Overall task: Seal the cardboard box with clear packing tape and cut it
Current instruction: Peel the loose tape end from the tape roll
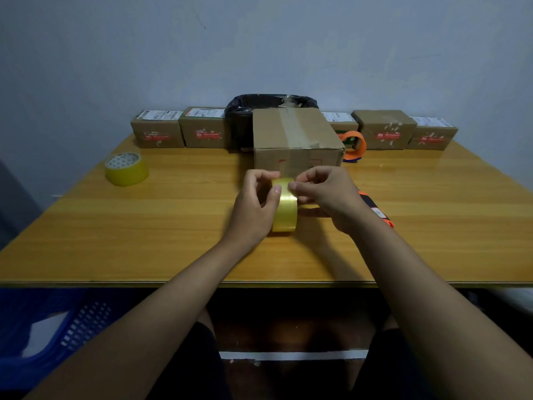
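A closed cardboard box (294, 134) stands mid-table with a strip of clear tape running over its top and down its front. Just in front of it a yellowish clear tape roll (285, 209) stands on edge on the wooden table (144, 226). My left hand (255, 206) grips the roll from the left, thumb on its outer face. My right hand (326, 194) pinches at the top of the roll with fingertips, where the tape end seems to be. An orange-and-black cutter (375, 209) lies partly hidden behind my right wrist.
A second tape roll (126, 168) lies flat at the left. Several small labelled boxes (202, 128) line the back edge, with a black-bagged bin (245, 116) behind the big box. An orange tape dispenser (354, 145) sits right of the box. A blue crate (57, 327) stands below left.
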